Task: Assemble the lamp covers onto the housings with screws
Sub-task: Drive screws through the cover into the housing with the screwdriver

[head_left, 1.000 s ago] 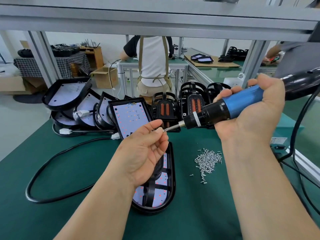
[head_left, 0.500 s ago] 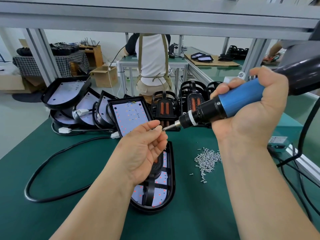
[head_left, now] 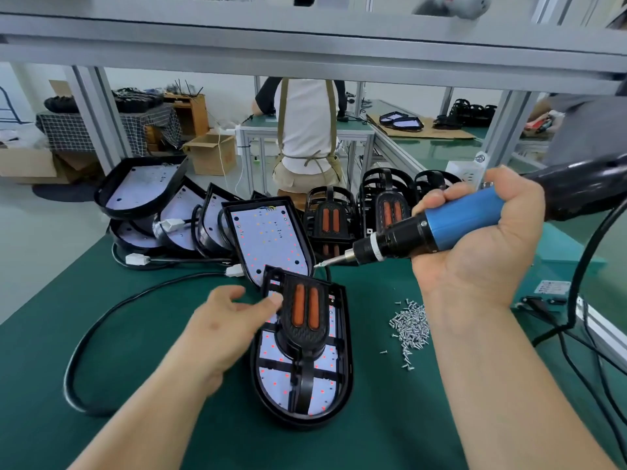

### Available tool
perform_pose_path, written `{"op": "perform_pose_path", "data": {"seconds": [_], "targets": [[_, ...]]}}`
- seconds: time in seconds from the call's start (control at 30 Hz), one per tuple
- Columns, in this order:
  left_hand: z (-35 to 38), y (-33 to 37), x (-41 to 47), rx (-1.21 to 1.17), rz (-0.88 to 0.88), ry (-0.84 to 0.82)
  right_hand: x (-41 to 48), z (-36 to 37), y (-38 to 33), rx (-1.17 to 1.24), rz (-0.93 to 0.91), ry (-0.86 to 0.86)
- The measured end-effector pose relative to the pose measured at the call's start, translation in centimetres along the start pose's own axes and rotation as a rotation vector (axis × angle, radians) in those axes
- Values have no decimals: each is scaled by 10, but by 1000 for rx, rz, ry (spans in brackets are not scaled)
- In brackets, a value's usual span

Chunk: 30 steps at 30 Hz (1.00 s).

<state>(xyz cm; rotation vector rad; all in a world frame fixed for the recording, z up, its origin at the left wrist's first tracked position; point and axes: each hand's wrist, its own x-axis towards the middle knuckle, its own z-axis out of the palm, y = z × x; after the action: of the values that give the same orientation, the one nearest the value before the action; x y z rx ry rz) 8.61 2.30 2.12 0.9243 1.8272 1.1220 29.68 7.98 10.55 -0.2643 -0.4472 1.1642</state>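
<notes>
Spare housings (head_left: pixel 142 191) are stacked far left, not in play.

Change: the left hand (head_left: pixel 224 325) is off the bit and down at the lamp. A second ago it was pinching something at the tip. Now its fingers (head_left: pixel 274 300) are loose, nearly straight and holding nothing. The index tip looks to touch the left flank of the cover (head_left: pixel 305 313), near its far end.

The cover sits inside the housing (head_left: pixel 349 368), flat on the green mat (head_left: pixel 390 418), dead centre, rounded end toward the person.

My read: screw loaded on the bit, hand now going to steady the cover before driving. Can't confirm a screw on the bit (head_left: pixel 334 261); it's too small and slightly blurred.

The bit tip hangs just beyond the cover's far end, apart from it, pointing left and a little down. Not over a hole yet. I can't make out any screw heads in the cover, so seated count is unknown.

Loose screws (head_left: pixel 410 325) lie in a heap right of the housing, near but clear of it.

The right hand (head_left: pixel 475 252) wraps the blue barrel of the screwdriver (head_left: pixel 441 225), all fingers curled tight, cord trailing off right.
</notes>
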Motion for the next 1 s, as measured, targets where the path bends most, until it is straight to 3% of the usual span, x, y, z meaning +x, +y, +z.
{"op": "perform_pose_path", "data": {"seconds": [0.13,0.37,1.0], "targets": [[4,-2,-2,144,54,-72,-11,6,14,-39,-48,-56],[10,-6,2,-269,-127,-394,-14,16,46,-139,-47,-94],[15,-6,3,-342,-81,-399,-21,23,73,-363,-152,-146]]}}
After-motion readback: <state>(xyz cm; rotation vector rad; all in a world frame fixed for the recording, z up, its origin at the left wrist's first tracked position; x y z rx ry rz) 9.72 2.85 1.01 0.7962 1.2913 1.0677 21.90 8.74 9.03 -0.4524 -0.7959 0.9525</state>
